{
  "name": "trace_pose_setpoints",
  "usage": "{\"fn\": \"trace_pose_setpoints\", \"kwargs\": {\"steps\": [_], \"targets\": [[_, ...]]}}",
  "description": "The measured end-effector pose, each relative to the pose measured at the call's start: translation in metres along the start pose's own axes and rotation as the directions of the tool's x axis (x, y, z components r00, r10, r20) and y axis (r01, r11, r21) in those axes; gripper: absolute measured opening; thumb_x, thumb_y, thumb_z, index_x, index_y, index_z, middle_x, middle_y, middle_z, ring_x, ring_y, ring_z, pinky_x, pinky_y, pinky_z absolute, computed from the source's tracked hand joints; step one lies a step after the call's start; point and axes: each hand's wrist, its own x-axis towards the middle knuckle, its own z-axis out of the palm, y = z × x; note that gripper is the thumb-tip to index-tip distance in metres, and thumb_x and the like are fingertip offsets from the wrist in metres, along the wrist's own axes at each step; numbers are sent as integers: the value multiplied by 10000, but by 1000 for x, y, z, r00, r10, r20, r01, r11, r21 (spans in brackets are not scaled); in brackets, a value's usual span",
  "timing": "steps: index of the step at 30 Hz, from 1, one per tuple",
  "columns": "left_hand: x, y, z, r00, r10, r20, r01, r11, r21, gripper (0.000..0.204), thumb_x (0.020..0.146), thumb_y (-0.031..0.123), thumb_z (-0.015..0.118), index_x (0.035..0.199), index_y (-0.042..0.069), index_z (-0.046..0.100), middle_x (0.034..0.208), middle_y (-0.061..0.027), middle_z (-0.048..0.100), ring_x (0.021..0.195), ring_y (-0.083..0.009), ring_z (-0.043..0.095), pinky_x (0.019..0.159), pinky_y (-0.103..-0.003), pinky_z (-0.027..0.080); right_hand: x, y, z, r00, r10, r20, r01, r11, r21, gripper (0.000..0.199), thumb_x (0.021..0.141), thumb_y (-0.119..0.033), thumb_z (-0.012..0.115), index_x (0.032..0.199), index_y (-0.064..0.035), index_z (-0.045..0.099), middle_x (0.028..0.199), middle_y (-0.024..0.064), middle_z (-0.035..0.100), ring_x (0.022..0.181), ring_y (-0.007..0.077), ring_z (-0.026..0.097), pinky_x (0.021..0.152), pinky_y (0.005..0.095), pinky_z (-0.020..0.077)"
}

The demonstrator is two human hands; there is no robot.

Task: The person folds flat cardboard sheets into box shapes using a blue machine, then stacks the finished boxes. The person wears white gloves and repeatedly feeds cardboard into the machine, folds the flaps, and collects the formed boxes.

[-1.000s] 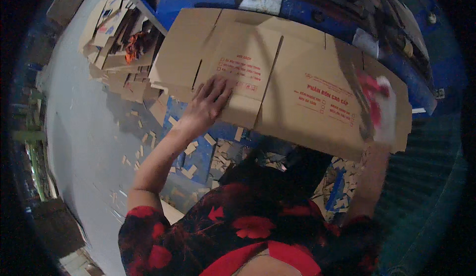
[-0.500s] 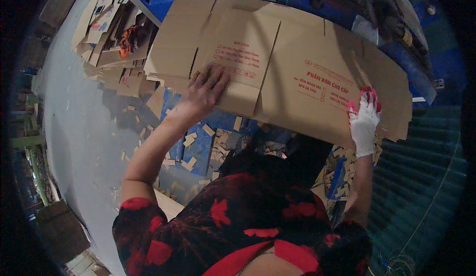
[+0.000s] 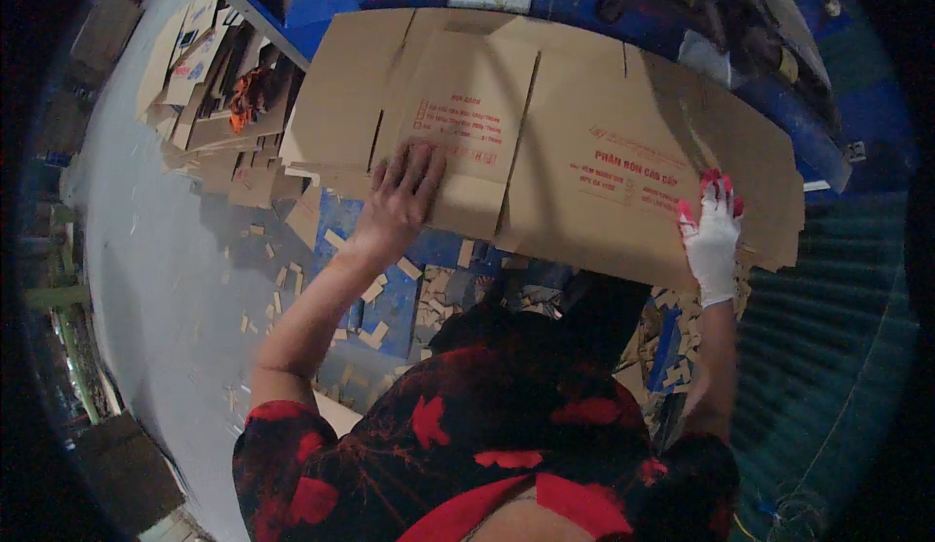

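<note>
Fingers: those of the bare left hand (image 3: 404, 196) lie spread and flat, pressing on the near edge of the flattened cardboard box blank (image 3: 545, 143); nothing is clasped. The right hand (image 3: 713, 240), in a white glove with red fingertips, rests its fingers extended against the blank's right-hand near edge; whether they curl under the edge cannot be told.

Principal item: one large brown cardboard blank, unfolded, with slotted flaps and red printing, lying flat on a blue machine bed (image 3: 584, 1). Its long axis runs left to right across the person's front. It extends away from both sets of fingertips, toward the machine. The left hand sits near the blank's middle-left panel, the right at its far right end; the two are well apart, with the wide printed panel between them.

Surroundings: small cardboard offcuts (image 3: 380, 294) scattered on blue sheeting below the blank's near edge. A stack of further cardboard blanks (image 3: 209, 104) to the left, with something orange resting on it. Pale grey floor (image 3: 146, 279) beyond. A green corrugated surface (image 3: 828, 347) to the right.
</note>
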Motion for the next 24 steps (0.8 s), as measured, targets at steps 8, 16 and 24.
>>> {"fn": "trace_pose_setpoints", "kwargs": {"steps": [8,16,24], "targets": [[-2,-1,-4,999,12,-36,-14,998,-55,578,818,91,538,1378,74,399,1443,-156,365,1331,-382,337,1040,-510,333,-18,-40,-67,976,-191,105,158,952,261,647,772,-347,688,1295,-37,466,1322,171,459,1284,345,390,1073,510,276],[32,-5,-36,996,0,-84,-7,996,-84,603,807,50,501,1400,94,403,1414,-164,408,1295,-383,391,1081,-484,303,-26,-40,-74,915,-402,-24,398,894,207,492,711,-67,620,1199,-70,556,1250,180,513,1208,389,445,982,541,354],[141,-28,-11,916,-16,-400,-25,995,-98,735,681,-45,687,1359,122,460,1383,-143,463,1284,-341,427,1031,-421,406,64,-10,-18,927,-325,-189,336,941,30,426,802,-131,525,1227,-114,549,1263,149,520,1158,362,505,967,493,406]]}}
